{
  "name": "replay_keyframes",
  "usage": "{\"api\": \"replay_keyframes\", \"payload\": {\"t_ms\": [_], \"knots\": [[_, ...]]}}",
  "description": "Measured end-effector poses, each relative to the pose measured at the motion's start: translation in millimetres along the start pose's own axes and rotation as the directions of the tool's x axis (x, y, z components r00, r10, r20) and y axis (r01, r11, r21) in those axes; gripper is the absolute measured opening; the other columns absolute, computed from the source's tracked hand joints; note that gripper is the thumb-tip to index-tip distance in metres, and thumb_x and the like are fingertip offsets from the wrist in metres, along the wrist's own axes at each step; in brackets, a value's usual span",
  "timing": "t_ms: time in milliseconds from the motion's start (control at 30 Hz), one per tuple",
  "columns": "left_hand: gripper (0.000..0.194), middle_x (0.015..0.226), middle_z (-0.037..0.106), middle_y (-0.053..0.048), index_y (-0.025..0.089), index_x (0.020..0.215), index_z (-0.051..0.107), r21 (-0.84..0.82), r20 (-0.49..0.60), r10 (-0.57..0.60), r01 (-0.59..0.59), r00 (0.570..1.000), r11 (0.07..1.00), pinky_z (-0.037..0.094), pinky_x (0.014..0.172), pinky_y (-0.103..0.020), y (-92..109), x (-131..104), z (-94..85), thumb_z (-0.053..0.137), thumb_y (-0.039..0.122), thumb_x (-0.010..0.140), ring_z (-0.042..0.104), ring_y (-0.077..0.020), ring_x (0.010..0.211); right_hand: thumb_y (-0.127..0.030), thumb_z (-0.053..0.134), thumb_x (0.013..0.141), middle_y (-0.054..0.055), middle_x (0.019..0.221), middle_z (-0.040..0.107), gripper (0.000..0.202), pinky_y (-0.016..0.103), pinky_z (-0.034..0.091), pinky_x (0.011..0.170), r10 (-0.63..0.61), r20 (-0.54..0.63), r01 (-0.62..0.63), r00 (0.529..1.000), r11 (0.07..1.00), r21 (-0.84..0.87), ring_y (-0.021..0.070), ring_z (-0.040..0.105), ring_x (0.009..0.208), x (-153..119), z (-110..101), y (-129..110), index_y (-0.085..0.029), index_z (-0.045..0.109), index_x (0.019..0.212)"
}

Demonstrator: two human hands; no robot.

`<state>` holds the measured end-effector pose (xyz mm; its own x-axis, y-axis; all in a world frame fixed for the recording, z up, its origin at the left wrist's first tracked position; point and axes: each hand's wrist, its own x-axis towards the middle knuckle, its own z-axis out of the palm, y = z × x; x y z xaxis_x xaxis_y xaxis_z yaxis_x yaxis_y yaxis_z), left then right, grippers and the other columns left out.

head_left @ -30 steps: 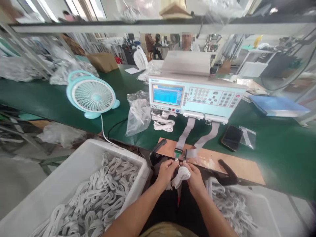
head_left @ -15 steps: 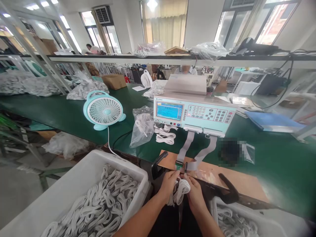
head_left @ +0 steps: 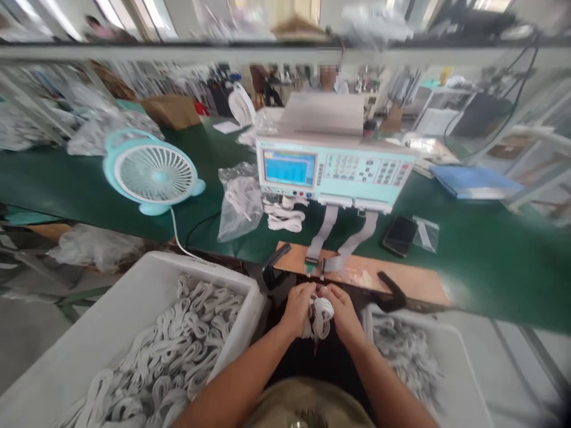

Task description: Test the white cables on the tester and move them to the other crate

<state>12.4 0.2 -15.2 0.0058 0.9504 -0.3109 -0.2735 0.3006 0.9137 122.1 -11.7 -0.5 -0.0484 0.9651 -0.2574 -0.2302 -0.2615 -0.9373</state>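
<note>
A coiled white cable bundle point(head_left: 322, 318) hangs between my two hands, below the front edge of the copper-coloured board point(head_left: 401, 279). My left hand point(head_left: 298, 306) is closed on the bundle from the left. From the right, my right hand point(head_left: 342, 309) is closed on it too, its fingertips close to those of the left. Just beyond the fingertips, two grey ribbon cables point(head_left: 322, 235) run from the tester point(head_left: 339, 169) to small connectors point(head_left: 312, 264) on the board. The cable ends in my fingers are too small to make out.
A bin point(head_left: 156, 270) of coiled cables stands at left, another bin point(head_left: 464, 356) at right. On the green table point(head_left: 491, 267) are a fan point(head_left: 154, 172), a bagged cable point(head_left: 241, 202), loose coils point(head_left: 285, 220), a phone point(head_left: 400, 236) and a blue folder point(head_left: 475, 180). A person sits behind the tester.
The camera view has tilted down and shifted. My hands with the bundle have drawn back from the connectors toward my body, leaving a gap.
</note>
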Motion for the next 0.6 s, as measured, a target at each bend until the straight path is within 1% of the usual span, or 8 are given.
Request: {"api": "replay_keyframes", "payload": {"t_ms": [67, 133, 167, 267, 333, 400, 467, 600], "knots": [[0.034, 0.059, 0.057, -0.003, 0.012, 0.070, 0.062, -0.043, 0.046, -0.109, 0.111, 0.993, 0.993, 0.035, 0.046, -0.021, 0.3, -9.6, -0.2, 0.058, 0.045, 0.072, 0.049, -0.0105, 0.051, -0.045, 0.058, 0.073, -0.005, 0.051, 0.043, 0.032, 0.021, 0.026, 0.048, 0.053, 0.128, -0.028, 0.990, 0.981, -0.191, 0.0073, 0.035, 0.047, -12.1, -30.8, -12.3, -0.017, 0.050, 0.059], [0.037, 0.060, 0.057, -0.003, 0.013, 0.071, 0.061, -0.137, 0.079, -0.186, 0.195, 0.979, 0.971, 0.033, 0.041, -0.021, 2.7, -14.5, -2.5, 0.057, 0.049, 0.072, 0.048, -0.0101, 0.047, -0.041, 0.057, 0.074, -0.005, 0.052, 0.044, 0.029, 0.021, 0.026, 0.048, 0.163, 0.231, -0.036, 0.959, 0.880, -0.473, 0.0082, 0.038, 0.049, -26.8, -72.2, -22.1, -0.017, 0.052, 0.060], [0.037, 0.059, 0.056, -0.002, 0.013, 0.067, 0.059, -0.209, 0.095, -0.202, 0.218, 0.975, 0.953, 0.033, 0.039, -0.020, 4.5, -15.5, -3.9, 0.056, 0.050, 0.073, 0.048, -0.0099, 0.046, -0.040, 0.057, 0.074, -0.004, 0.052, 0.045, 0.027, 0.022, 0.027, 0.049, 0.196, 0.211, -0.024, 0.958, 0.785, -0.618, 0.0089, 0.039, 0.050, -35.3, -92.8, -24.6, -0.017, 0.052, 0.059], [0.037, 0.053, 0.048, 0.002, 0.015, 0.056, 0.048, -0.435, 0.143, -0.198, 0.242, 0.970, 0.867, 0.033, 0.038, -0.020, 11.3, -16.1, -4.0, 0.058, 0.045, 0.074, 0.047, -0.0093, 0.046, -0.038, 0.063, 0.068, 0.001, 0.061, 0.055, 0.021, 0.023, 0.033, 0.052, 0.104, -0.060, -0.103, 0.993, 0.482, -0.870, 0.0120, 0.048, 0.056, -62.2, -130.8, -18.3, -0.018, 0.058, 0.064], [0.038, 0.052, 0.042, 0.003, 0.015, 0.053, 0.043, -0.543, 0.178, -0.162, 0.234, 0.971, 0.806, 0.034, 0.040, -0.019, 15.2, -16.6, 0.9, 0.058, 0.042, 0.075, 0.046, -0.0086, 0.047, -0.038, 0.066, 0.067, 0.004, 0.079, 0.062, 0.028, 0.025, 0.039, 0.057, 0.088, -0.074, -0.110, 0.993, 0.547, -0.830, 0.0142, 0.054, 0.063, -75.4, -126.4, -4.1, -0.020, 0.062, 0.087], [0.038, 0.052, 0.040, 0.004, 0.016, 0.054, 0.041, -0.600, 0.206, -0.132, 0.232, 0.970, 0.766, 0.035, 0.042, -0.019, 17.6, -17.3, 8.1, 0.058, 0.041, 0.076, 0.044, -0.0079, 0.049, -0.039, 0.062, 0.072, 0.006, 0.094, 0.063, 0.045, 0.026, 0.044, 0.063, 0.135, 0.120, -0.034, 0.984, 0.791, -0.611, 0.0146, 0.058, 0.071, -80.8, -103.5, 12.0, -0.023, 0.052, 0.113], [0.038, 0.053, 0.039, 0.005, 0.016, 0.055, 0.040, -0.609, 0.220, -0.136, 0.245, 0.966, 0.755, 0.037, 0.045, -0.019, 17.8, -17.9, 14.1, 0.058, 0.042, 0.077, 0.043, -0.0073, 0.049, -0.037, 0.059, 0.077, 0.005, 0.100, 0.059, 0.054, 0.027, 0.046, 0.068, 0.036, 0.270, 0.060, 0.962, 0.939, -0.340, 0.0142, 0.059, 0.080, -79.4, -76.0, 23.3, -0.024, 0.040, 0.125], [0.035, 0.058, 0.045, 0.004, 0.016, 0.060, 0.044, -0.469, 0.156, -0.195, 0.246, 0.968, 0.848, 0.045, 0.056, -0.023, 11.1, -19.3, 14.3, 0.058, 0.045, 0.075, 0.049, -0.0086, 0.055, -0.034, 0.055, 0.081, 0.003, 0.093, 0.055, 0.042, 0.025, 0.044, 0.070, -0.170, 0.331, 0.266, 0.928, 0.925, -0.272, 0.0120, 0.054, 0.078, -73.1, -46.4, 21.9, -0.023, 0.046, 0.121]]}}
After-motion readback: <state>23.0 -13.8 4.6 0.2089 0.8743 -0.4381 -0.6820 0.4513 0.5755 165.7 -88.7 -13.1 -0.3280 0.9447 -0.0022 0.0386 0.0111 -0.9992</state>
